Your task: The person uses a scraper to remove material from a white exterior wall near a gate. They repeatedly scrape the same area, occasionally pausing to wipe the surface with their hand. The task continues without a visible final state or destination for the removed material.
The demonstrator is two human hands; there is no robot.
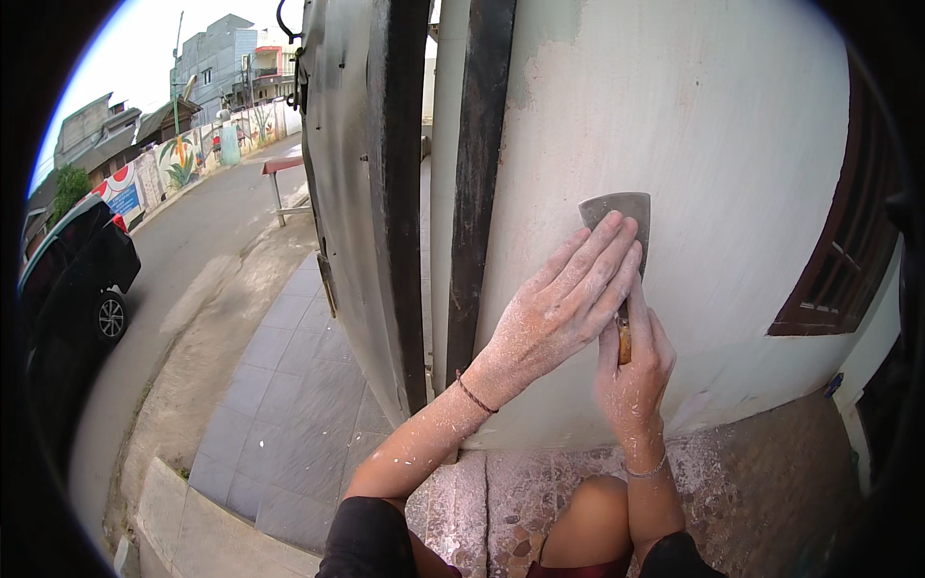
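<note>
A paint scraper [631, 206] with a broad grey metal blade lies against the pale wall [713, 144], blade pointing up. Its wooden handle sits inside my right hand [638, 385], whose fingers are closed round it. Laid over the lower blade is my left hand [554, 303], fingers stretched out and flat, pressing on the metal. White dust and flecks coat both hands and forearms. Above and left of the blade, a greyish patch [549, 67] with a pinkish edge shows in the wall's paint.
A dark upright post [482, 154] and a metal gate [352, 193] stand left of the wall. To the right is a brown-framed window [829, 260]. Flakes and dust cover the patterned floor [568, 467] below. Grey tiles [289, 414], a street and a parked black car [82, 279] lie left.
</note>
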